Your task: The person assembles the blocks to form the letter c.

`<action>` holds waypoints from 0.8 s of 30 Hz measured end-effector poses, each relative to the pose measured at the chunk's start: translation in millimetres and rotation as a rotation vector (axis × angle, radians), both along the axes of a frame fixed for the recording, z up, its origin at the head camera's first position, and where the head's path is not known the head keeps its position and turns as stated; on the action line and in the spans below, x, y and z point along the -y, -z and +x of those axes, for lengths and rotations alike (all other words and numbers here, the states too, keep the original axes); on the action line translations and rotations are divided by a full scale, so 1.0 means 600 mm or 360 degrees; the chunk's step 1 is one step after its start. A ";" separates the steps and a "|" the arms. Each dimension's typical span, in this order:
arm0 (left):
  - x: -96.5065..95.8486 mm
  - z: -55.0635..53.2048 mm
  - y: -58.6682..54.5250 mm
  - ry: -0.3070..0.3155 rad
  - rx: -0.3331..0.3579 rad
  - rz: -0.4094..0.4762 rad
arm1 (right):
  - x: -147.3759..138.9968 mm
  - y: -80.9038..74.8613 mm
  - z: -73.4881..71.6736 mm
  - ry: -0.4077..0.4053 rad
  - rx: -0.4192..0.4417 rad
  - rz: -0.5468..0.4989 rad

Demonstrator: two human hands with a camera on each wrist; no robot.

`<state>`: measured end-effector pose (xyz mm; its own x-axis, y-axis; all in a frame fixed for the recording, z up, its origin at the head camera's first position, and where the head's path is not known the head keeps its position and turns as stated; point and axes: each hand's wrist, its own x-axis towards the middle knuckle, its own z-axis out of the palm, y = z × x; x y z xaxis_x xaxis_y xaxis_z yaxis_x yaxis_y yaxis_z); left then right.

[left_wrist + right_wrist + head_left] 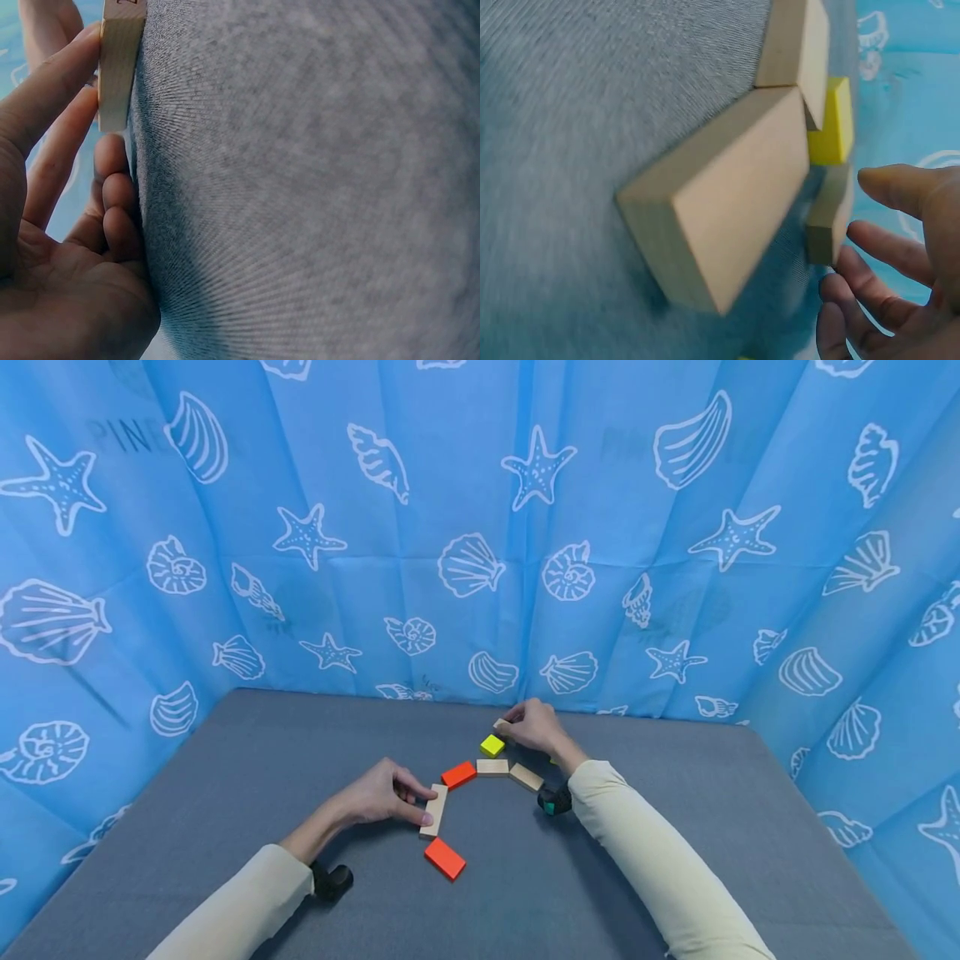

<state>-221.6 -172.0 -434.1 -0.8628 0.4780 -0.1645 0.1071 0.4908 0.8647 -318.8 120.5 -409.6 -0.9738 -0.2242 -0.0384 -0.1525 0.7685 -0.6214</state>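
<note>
My left hand (382, 793) has its thumb and forefinger on top of a plain wooden block (437, 810) lying flat. In the left wrist view both fingertips touch the block (118, 75), and the other fingers fold beneath. My right hand (534, 725) reaches to a small plain wooden block (500, 723) at the far side. In the right wrist view its fingers spread along that block (830, 217), fingertips right at its top and end, thumb tip close by. A yellow block (492, 745) sits just in front of it.
An orange-red block (459, 774), a wooden block (492, 767) and another wooden block (527, 777) continue an arc from the left hand's block. A second orange-red block (446, 859) lies at the near end. The grey table (360, 910) ends at a blue shell-patterned curtain (480, 635).
</note>
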 end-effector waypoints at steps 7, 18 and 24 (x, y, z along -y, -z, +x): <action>-0.001 0.001 0.000 0.0005 -0.0009 0.0010 | -0.041 -0.015 0.008 -0.0035 -0.0136 0.0180; -0.002 0.000 0.000 -0.0006 -0.0008 -0.0008 | -0.112 -0.013 0.056 0.0216 -0.0021 0.0446; 0.000 -0.001 0.001 -0.0003 -0.0009 -0.0006 | -0.120 0.004 0.067 0.0105 -0.0085 0.0331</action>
<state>-221.9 -172.2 -434.6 -0.8646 0.4759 -0.1613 0.1111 0.4941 0.8623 -278.4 192.6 -412.2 -0.9879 -0.1529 -0.0250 -0.1264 0.8885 -0.4411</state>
